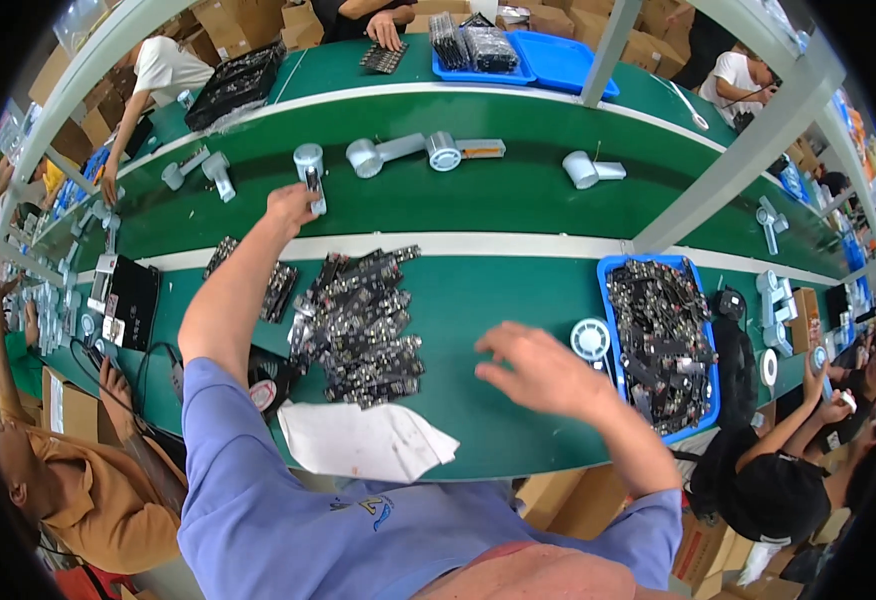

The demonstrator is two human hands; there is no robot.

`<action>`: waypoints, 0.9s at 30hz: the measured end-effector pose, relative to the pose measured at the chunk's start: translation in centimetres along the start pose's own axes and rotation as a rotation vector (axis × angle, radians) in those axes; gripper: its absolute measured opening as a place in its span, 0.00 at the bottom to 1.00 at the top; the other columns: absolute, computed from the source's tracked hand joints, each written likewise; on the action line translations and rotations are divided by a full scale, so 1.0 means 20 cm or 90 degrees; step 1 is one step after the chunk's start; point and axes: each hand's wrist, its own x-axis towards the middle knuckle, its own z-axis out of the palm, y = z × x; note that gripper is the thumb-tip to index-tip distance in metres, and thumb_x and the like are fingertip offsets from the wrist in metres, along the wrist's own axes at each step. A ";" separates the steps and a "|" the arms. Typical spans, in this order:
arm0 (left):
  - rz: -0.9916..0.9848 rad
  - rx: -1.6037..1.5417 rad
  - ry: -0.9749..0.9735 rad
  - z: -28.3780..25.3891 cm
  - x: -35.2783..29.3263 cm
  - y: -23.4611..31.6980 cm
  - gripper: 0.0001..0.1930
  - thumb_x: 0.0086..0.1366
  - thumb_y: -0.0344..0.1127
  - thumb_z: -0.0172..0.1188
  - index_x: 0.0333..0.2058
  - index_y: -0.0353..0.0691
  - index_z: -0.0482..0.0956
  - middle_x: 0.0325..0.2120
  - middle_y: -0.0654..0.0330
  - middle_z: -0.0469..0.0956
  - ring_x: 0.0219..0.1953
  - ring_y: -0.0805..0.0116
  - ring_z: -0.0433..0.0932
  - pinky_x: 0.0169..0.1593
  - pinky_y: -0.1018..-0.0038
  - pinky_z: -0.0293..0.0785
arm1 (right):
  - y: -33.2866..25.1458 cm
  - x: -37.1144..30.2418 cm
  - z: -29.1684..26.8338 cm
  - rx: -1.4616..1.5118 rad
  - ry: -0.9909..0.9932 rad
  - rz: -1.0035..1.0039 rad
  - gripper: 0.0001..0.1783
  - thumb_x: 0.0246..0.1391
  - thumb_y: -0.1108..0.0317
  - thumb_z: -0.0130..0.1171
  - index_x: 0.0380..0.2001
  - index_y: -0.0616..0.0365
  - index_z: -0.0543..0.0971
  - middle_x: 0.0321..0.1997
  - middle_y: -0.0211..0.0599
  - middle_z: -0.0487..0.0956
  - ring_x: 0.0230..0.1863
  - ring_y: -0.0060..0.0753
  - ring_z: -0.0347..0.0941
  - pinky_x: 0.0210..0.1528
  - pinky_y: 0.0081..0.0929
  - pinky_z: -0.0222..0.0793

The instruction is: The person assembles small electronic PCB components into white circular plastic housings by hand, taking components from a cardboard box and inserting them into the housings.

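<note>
Grey handheld fan (310, 170) against left fingers (303, 197)

Single head view, steep downward look, close over green workbench (478, 300)

Left hand (290, 207) on grey fan (310, 172)

The left hand (290, 207) reaches far forward onto the conveyor belt (518, 195) and touches a handheld fan (310, 172). More fans (398, 152) lie to its right on the belt, two others (198, 170) to its left. Nearer the person than that hand, a heap of circuit boards (363, 320) lies on the workbench (498, 290). The right hand (538, 372) hovers right of the heap; just right of it lies a round fan grille (590, 338), then a tray (610, 300) full of parts.
</note>
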 end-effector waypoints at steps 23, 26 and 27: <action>0.851 0.447 -0.084 0.01 -1.59 0.18 0.34 0.58 0.34 0.73 0.64 0.40 0.73 0.63 0.51 0.73 0.62 0.48 0.74 0.62 0.56 0.70 | 0.40 0.85 -0.34 0.002 0.082 0.059 0.21 0.73 0.50 0.56 0.42 0.62 0.77 0.36 0.45 0.81 0.34 0.38 0.79 0.35 0.34 0.74; 0.806 0.387 -0.127 0.00 -1.77 0.00 0.45 0.60 0.43 0.72 0.72 0.40 0.61 0.71 0.44 0.61 0.68 0.43 0.67 0.67 0.51 0.65 | 0.14 0.38 -0.18 0.193 -0.138 0.103 0.23 0.74 0.47 0.54 0.40 0.60 0.79 0.28 0.30 0.78 0.28 0.21 0.74 0.29 0.25 0.70; 0.776 0.342 -0.205 -0.01 -1.82 -0.06 0.47 0.61 0.43 0.72 0.74 0.39 0.58 0.71 0.41 0.59 0.67 0.41 0.67 0.67 0.50 0.65 | 0.06 0.27 -0.10 0.215 -0.206 0.100 0.24 0.74 0.47 0.54 0.40 0.60 0.79 0.28 0.30 0.78 0.28 0.22 0.74 0.30 0.25 0.71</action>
